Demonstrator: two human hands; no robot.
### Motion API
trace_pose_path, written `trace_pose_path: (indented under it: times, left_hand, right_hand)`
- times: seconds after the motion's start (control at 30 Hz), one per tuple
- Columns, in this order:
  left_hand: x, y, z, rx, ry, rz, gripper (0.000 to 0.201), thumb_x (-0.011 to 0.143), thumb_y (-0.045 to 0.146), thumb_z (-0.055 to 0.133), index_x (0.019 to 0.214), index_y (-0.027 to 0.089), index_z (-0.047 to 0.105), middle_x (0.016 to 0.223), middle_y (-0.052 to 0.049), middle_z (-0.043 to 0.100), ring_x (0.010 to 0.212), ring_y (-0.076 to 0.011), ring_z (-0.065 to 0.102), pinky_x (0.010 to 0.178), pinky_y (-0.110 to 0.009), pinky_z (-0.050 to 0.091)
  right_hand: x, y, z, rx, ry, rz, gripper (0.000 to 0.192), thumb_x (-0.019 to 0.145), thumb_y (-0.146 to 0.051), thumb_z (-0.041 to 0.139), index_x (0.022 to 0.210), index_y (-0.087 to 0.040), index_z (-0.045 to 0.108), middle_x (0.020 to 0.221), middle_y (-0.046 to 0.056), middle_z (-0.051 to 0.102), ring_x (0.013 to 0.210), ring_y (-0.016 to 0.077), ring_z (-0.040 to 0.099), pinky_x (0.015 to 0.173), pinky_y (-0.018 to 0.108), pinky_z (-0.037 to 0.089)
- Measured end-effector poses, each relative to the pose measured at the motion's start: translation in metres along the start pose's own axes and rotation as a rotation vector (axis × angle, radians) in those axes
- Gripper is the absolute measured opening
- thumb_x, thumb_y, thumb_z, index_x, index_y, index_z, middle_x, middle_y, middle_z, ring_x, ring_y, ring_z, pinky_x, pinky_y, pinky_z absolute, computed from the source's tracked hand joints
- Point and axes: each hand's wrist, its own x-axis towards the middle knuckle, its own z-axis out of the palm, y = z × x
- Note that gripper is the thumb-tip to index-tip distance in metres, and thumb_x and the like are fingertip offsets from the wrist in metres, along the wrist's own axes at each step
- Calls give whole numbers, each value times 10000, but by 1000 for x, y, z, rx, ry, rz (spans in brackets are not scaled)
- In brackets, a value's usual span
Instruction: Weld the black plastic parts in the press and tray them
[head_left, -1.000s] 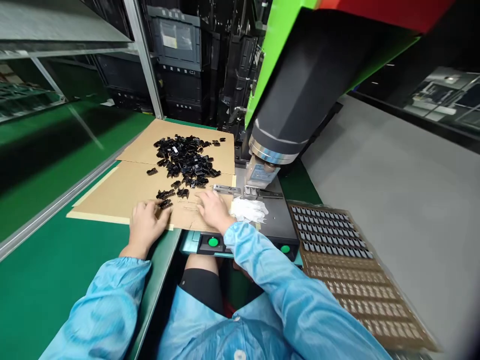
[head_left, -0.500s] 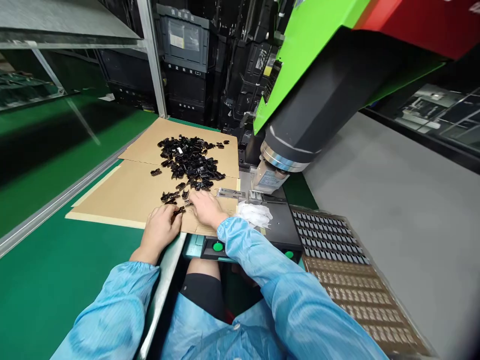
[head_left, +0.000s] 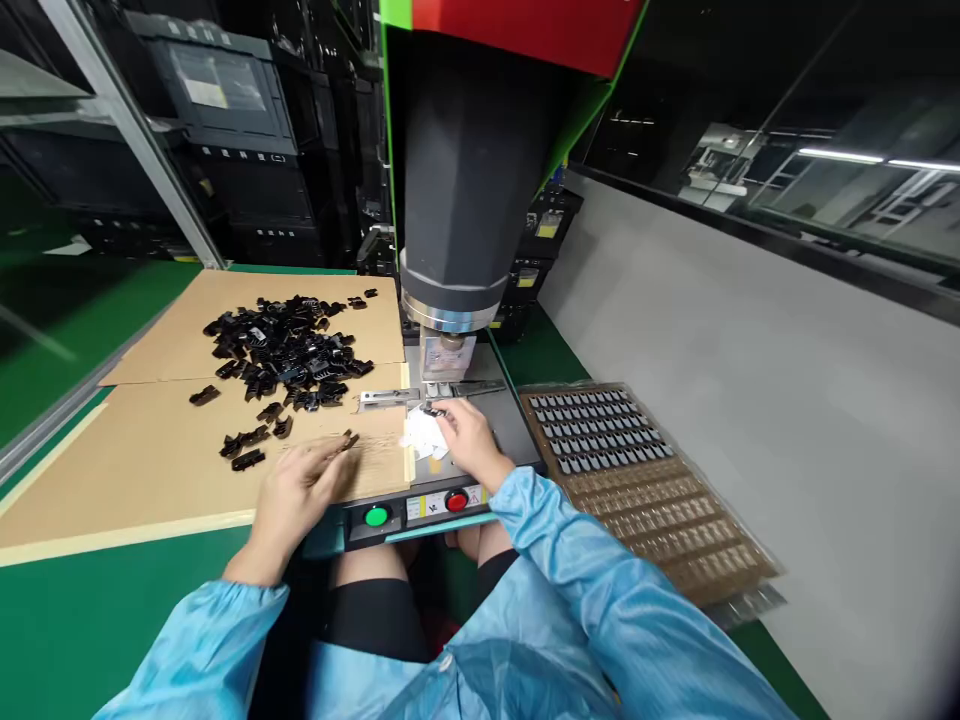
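Note:
My left hand [head_left: 298,492] is above the cardboard [head_left: 165,490], its thumb and fingertips pinching a small black plastic part [head_left: 350,440]. Another small black plastic part [head_left: 433,410] is between the fingers of my right hand [head_left: 472,442], over a white cloth or paper [head_left: 424,432] in front of the machine's metal fixture [head_left: 441,390]. To the left lies a heap of black plastic parts [head_left: 289,345], with several loose ones nearer my left hand. The machine's metal head [head_left: 448,355] hangs just above the fixture.
A green button [head_left: 376,516] and a red button [head_left: 457,501] sit on the machine's front edge. At right is a clear tray [head_left: 675,520], its far rows filled with small grey-topped parts. Dark crates [head_left: 240,190] are stacked behind. A metal post [head_left: 139,130] rises at left.
The view has turned right. My right hand has moved from the loose parts to the fixture, carrying a black plastic part. My left hand remains over the cardboard with a part at its fingertips.

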Motion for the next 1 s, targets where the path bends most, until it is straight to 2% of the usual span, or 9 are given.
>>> trace_pose_path:
  times: [0.1,0.23,0.3,0.4,0.6,0.77,0.87,0.93,1.0]
  left_hand:
    - [43,35,45,3,-28,81,361,1058,518,564,1219,284,787,1216,-57,780,1152,-285,705,1068,-463,559]
    - [93,68,96,75,-99,101,373,1070,462,532,1242,257,792,1201,-84,777,1135,-306,695,1036,-471,539]
    - [108,78,112,146,-129,97,376,1072,448,523,1249,256,793,1191,-98,774,1128,-321,687,1019,-477,529]
    - [117,86,124,263,-172,111,387,1075,449,507,1262,263,790,1170,-122,753,1099,-341,671,980,-485,518]
    - [116,90,127,361,-207,162,422,1077,458,477,1303,226,749,1155,-161,698,1082,-359,647,947,-494,510]
    - [114,88,119,237,-240,135,457,1053,491,524,1393,233,688,1252,-155,683,1159,-357,646,1041,-511,520]
    - [97,74,98,96,-216,96,560,1042,545,543,1481,204,608,1327,-164,663,1255,-351,633,1113,-510,518]
    - [73,57,77,45,-204,73,621,1035,598,553,1506,195,584,1405,-168,639,1340,-355,602,1163,-521,500]
    - [42,38,54,60,-242,61,681,1006,640,598,1539,217,561,1487,-156,605,1416,-363,557,1210,-542,470]
  right_hand:
    - [4,33,-12,-40,64,113,371,1016,-153,543,1329,-202,735,1234,111,736,1026,234,715,987,379,589]
    - [19,47,-7,-149,62,81,367,1041,-164,536,1349,-212,730,1279,117,720,1184,262,662,1080,404,540]
    - [24,48,-3,-221,38,63,329,1074,-211,532,1341,-220,725,1263,119,708,1202,275,629,1089,410,518]
    - [27,45,-1,-346,-15,34,307,1108,-300,518,1335,-231,713,1212,126,681,1163,297,587,1045,423,506]
    - [27,41,-3,-465,-60,6,309,1088,-303,541,1369,-254,658,1231,140,646,1170,333,522,1004,469,493]
    - [22,38,-7,-363,-49,27,385,1041,-282,615,1423,-239,632,1318,134,637,1224,321,540,1077,474,500]
    - [1,46,-25,-213,25,31,449,1025,-246,616,1473,-213,612,1416,131,628,1308,300,544,1155,463,485]
    - [-25,58,-46,-143,40,21,447,1022,-248,617,1467,-205,625,1430,132,636,1337,295,551,1188,478,473]
    - [-57,75,-69,-113,0,-3,465,1012,-273,645,1473,-217,630,1447,127,641,1381,300,540,1224,508,448]
